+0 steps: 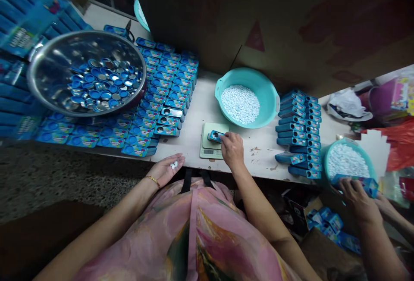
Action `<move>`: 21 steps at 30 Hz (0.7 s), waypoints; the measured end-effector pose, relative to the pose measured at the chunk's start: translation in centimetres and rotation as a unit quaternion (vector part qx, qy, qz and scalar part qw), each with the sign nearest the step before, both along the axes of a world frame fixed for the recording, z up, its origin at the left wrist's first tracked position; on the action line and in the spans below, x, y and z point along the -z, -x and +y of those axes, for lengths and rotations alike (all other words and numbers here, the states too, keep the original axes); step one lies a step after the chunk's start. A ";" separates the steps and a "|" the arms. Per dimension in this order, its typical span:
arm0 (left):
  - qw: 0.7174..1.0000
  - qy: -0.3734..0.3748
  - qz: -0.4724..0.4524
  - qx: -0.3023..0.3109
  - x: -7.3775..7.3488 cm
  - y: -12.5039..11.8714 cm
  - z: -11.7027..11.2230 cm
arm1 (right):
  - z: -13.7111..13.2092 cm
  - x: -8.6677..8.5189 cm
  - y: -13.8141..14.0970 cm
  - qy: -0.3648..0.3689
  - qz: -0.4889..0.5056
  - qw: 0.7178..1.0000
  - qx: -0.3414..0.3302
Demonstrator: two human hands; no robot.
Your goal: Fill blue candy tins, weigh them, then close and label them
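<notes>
My right hand (231,148) grips a small blue tin (215,135) that rests on a pale digital scale (211,141) at the table's front edge. Palm up at the table edge, my left hand (167,169) lies cupped and holds a few white tablets (174,165). Just beyond the scale stands a teal basin (268,87) filled with white tablets (239,103).
Rows of blue tins (161,95) cover the left of the table, with a steel bowl of blue and silver lids (64,48) on top. Another stack of tins (299,132) stands at right. Another person's hand (357,199) holds a blue tin by a second teal basin (326,154) of tablets.
</notes>
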State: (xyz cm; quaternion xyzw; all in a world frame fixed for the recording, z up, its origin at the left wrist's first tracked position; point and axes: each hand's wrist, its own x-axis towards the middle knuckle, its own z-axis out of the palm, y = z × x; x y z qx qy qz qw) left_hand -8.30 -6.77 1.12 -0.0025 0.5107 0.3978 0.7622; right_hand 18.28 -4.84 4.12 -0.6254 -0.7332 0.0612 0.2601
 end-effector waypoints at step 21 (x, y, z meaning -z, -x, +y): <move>0.998 -0.006 0.066 0.015 1.5 4.2 3.8 | -1.1 3.5 0.4 -0.049 0.003 0.994 0.094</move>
